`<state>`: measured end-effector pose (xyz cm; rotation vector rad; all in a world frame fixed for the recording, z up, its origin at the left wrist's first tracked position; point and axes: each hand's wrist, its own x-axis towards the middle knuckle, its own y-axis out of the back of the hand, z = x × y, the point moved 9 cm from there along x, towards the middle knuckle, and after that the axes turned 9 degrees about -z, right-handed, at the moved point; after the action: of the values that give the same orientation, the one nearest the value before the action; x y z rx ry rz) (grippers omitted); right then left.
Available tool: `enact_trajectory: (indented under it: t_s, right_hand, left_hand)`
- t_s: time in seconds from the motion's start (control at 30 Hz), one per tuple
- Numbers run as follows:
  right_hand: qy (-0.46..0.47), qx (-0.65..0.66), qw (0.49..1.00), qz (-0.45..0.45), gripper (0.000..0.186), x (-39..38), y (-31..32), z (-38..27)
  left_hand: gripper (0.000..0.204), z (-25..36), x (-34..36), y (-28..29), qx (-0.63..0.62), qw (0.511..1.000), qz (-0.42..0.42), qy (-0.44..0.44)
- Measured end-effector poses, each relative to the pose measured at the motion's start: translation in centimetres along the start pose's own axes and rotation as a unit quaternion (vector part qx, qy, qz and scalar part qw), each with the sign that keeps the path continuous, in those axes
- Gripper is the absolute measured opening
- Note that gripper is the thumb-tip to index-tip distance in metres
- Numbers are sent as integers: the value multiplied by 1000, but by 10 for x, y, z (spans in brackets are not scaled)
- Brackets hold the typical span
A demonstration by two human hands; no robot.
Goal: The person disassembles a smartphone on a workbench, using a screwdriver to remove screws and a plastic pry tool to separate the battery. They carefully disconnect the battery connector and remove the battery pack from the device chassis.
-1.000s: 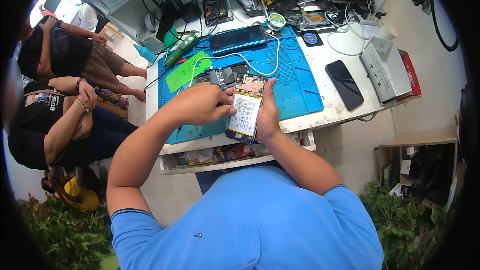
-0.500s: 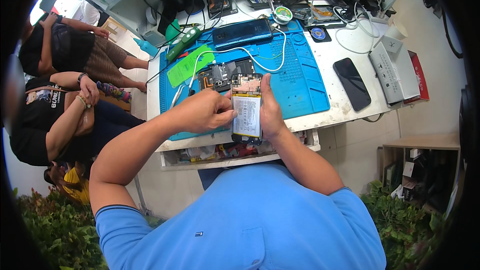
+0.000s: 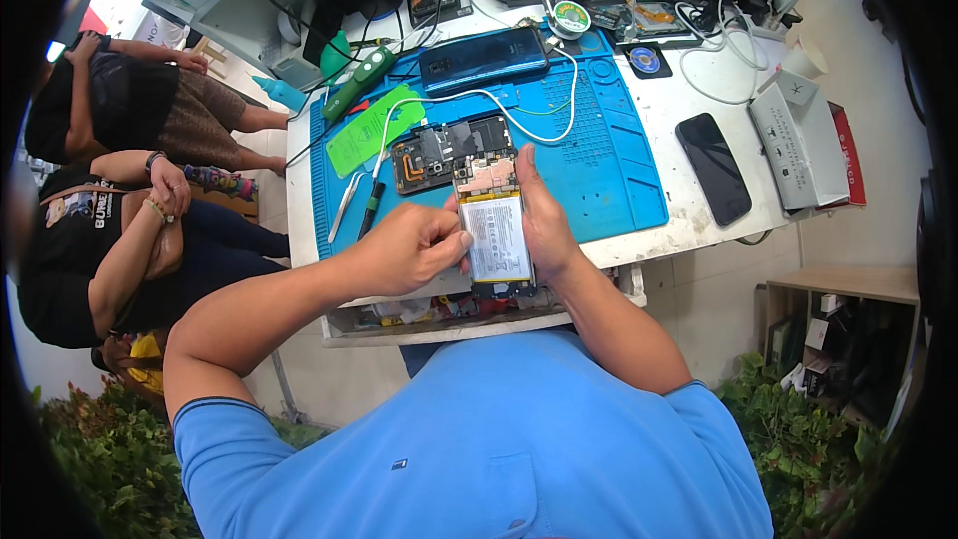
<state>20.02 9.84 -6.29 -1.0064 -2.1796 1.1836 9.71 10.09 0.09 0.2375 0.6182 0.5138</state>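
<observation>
My right hand [image 3: 547,230] is wrapped round an opened phone [image 3: 496,240], which shows a bare board above a silver battery with yellow tape. My left hand [image 3: 414,248] has curled fingers, its thumb at the battery's left edge; what they pinch is hidden. Behind the held phone lies another dark phone assembly [image 3: 424,165] on the blue mat [image 3: 609,180], beside a green sheet [image 3: 349,145], white tweezers [image 3: 342,210] and a dark screwdriver [image 3: 370,208]. A blue phone [image 3: 479,65] lies farther back among white and black cables.
A black phone [image 3: 713,168], boxes [image 3: 793,150], solder spool [image 3: 571,20] and cluttered tools are on the white desk [image 3: 669,230]. An open drawer [image 3: 439,329] is below. People [image 3: 110,260] stand at left; a wooden shelf [image 3: 838,279] is lower right.
My hands and the held phone have moved slightly downward in the picture, showing more of the assembly behind, the tweezers and the screwdriver. My left thumb stays at the battery's edge.
</observation>
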Motion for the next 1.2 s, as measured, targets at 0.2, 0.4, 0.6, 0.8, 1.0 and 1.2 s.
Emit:
enact_trajectory:
  t_s: [0.2,0.4,0.6,0.8,1.0,1.2]
  right_hand:
    - [-10,11,1000,13,101,0,2,2]
    - [-19,28,999,15,101,0,1,1]
    - [-20,33,999,-1,99,2,2,1]
    - [-25,22,999,-2,97,2,2,1]
    - [-16,38,999,0,95,3,3,1]
    - [-23,31,999,-10,93,2,2,0]
  left_hand:
    - [37,-7,-2,-7,-142,990,6,-20]
    - [38,-21,1,-10,-181,983,-1,-23]
    - [39,-26,2,-13,-237,971,-6,-33]
    - [39,-30,2,-15,-281,959,-17,-21]
    - [41,-32,0,-17,-317,948,-19,-8]
    - [41,-35,0,-20,-333,942,-28,-12]
